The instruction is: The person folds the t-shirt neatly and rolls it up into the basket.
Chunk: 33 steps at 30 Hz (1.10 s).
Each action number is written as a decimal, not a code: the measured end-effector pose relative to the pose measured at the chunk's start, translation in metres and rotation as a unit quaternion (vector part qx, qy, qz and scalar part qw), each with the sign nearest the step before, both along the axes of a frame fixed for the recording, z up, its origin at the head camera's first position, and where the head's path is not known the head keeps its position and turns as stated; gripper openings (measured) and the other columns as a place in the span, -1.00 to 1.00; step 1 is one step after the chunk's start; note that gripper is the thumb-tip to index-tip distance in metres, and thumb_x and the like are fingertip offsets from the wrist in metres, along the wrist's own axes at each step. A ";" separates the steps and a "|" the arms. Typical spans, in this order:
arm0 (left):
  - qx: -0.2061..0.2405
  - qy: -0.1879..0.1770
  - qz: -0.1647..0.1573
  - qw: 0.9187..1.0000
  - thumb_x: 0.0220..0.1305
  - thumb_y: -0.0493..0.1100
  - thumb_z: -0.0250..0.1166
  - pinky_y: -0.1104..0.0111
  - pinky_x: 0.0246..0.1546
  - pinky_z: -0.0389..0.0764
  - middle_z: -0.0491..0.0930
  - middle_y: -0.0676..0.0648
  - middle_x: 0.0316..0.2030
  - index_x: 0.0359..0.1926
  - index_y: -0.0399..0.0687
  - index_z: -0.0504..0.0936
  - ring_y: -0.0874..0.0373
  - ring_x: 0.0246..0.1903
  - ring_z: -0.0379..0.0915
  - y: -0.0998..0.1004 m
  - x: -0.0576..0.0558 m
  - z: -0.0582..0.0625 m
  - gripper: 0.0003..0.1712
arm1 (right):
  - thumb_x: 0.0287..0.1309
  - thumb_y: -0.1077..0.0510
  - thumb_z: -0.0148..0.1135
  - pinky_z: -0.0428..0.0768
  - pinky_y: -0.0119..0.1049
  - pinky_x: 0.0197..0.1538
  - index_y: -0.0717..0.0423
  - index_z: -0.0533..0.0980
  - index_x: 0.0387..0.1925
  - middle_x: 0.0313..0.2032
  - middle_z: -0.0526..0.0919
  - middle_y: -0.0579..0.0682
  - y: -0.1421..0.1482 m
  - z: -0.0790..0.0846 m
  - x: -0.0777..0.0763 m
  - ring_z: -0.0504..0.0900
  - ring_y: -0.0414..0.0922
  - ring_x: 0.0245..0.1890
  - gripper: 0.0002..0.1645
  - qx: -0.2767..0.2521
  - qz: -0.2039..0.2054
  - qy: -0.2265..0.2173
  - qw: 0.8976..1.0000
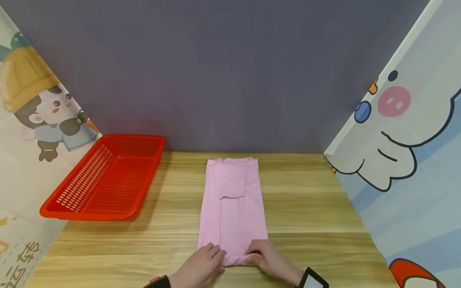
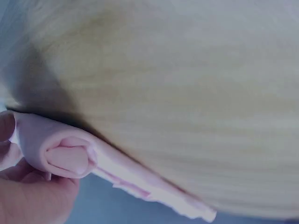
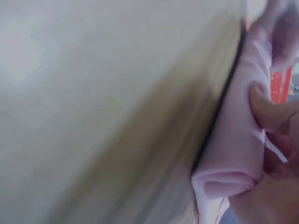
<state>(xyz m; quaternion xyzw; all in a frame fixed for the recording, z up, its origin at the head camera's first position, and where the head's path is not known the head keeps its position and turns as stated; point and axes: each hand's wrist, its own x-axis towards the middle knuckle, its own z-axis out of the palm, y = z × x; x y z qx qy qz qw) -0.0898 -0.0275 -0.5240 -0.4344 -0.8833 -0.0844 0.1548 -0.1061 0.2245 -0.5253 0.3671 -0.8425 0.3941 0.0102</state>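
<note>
A pink cloth garment point(image 1: 230, 216), folded into a long narrow strip, lies flat on the wooden table, with a flap folded over near its far end. Its near edge is turned up into a small roll, and the spiral end of that roll point(image 2: 67, 158) shows in the left wrist view. At the near left corner my left hand point(image 1: 201, 264) grips the roll, fingers over the top. My right hand point(image 1: 268, 260) pinches the same roll at the right side, between thumb and fingers. From the right wrist view, the right thumb point(image 3: 268, 109) presses on the rolled cloth.
To the left stands a red plastic basket point(image 1: 90, 218) with slotted walls. The wooden table point(image 1: 299, 200) runs back to a grey panel point(image 1: 230, 80). Sheets with cartoon prints, a left sheet point(image 1: 21, 172) and a right sheet point(image 1: 425, 160), border the sides.
</note>
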 end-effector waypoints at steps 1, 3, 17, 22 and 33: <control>-0.009 0.017 0.005 1.000 0.03 0.08 0.25 0.46 -0.29 0.42 0.47 0.12 -0.31 -0.12 0.00 0.47 0.28 -0.30 0.36 -0.001 0.001 0.000 -0.58 | -0.07 0.10 0.25 0.43 -0.61 -0.34 -0.03 0.58 -0.48 -0.51 0.59 -0.21 0.001 0.001 -0.002 0.48 -0.44 -0.45 -0.94 -0.002 0.006 -0.016 1.000; -0.016 0.040 0.014 0.999 -0.05 0.13 0.29 0.44 -0.27 0.42 0.46 0.11 -0.29 -0.09 0.00 0.45 0.27 -0.28 0.35 -0.001 0.001 0.000 -0.48 | -0.05 0.11 0.24 0.46 -0.58 -0.34 0.00 0.58 -0.47 -0.49 0.62 -0.16 0.002 0.002 -0.005 0.50 -0.41 -0.43 -0.93 -0.001 0.012 -0.051 0.999; 0.091 -0.129 0.067 0.985 0.19 -0.19 0.12 0.51 -0.36 0.48 0.51 0.15 -0.43 -0.27 -0.01 0.56 0.33 -0.39 0.43 -0.001 0.001 -0.001 -0.88 | 0.10 0.10 0.14 0.48 -0.55 -0.32 0.01 0.62 -0.38 -0.42 0.65 -0.17 0.006 0.006 -0.011 0.51 -0.44 -0.38 -0.84 0.037 0.015 -0.135 0.990; 0.118 -0.151 0.083 0.978 0.16 -0.23 0.12 0.51 -0.40 0.47 0.53 0.18 -0.46 -0.33 0.04 0.57 0.34 -0.40 0.45 0.002 -0.005 -0.004 -0.89 | 0.14 0.15 0.09 0.48 -0.51 -0.29 -0.03 0.58 -0.29 -0.38 0.61 -0.23 0.000 0.010 -0.001 0.49 -0.42 -0.34 -0.84 0.084 -0.016 -0.044 0.995; 0.121 -0.262 0.100 0.952 0.21 -0.17 0.08 0.44 -0.40 0.49 0.58 0.17 -0.44 -0.36 0.07 0.56 0.30 -0.39 0.50 0.002 -0.016 0.004 -0.88 | -0.05 0.01 0.22 0.41 -0.40 -0.12 -0.04 0.37 -0.11 -0.22 0.41 -0.21 -0.012 0.004 0.020 0.35 -0.29 -0.21 -0.59 0.173 -0.053 0.198 0.963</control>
